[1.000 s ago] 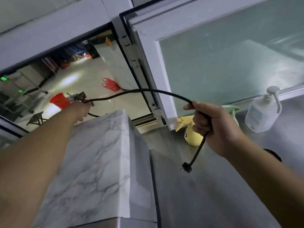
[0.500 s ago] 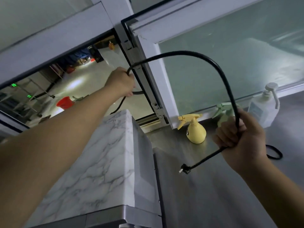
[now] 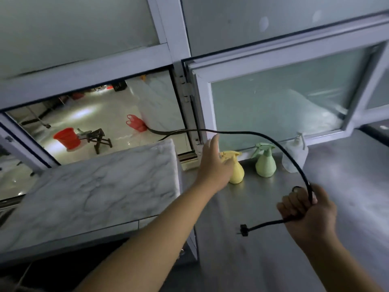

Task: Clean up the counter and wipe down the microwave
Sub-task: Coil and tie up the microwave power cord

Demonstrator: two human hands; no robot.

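Right hand (image 3: 309, 209) grips one black cord (image 3: 248, 134) (left hand (image 3: 214, 165) loose-fingered) near two spray bottles (image 3: 265, 163).

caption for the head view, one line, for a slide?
Right hand grips the black power cord near its plug; open left hand reaches toward the yellow spray bottle.

Cord's (image 3: 263, 138) far end behind microwave (image 3: 101, 190)

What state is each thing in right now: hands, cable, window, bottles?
Right hand: fist closed round the black cable, plug dangling free.
Left hand: fingers straight, holding nothing.
Left window opening: open, cable runs out through it.
Yellow spray bottle: upright.
Green spray bottle: upright.
Pump bottle: upright.
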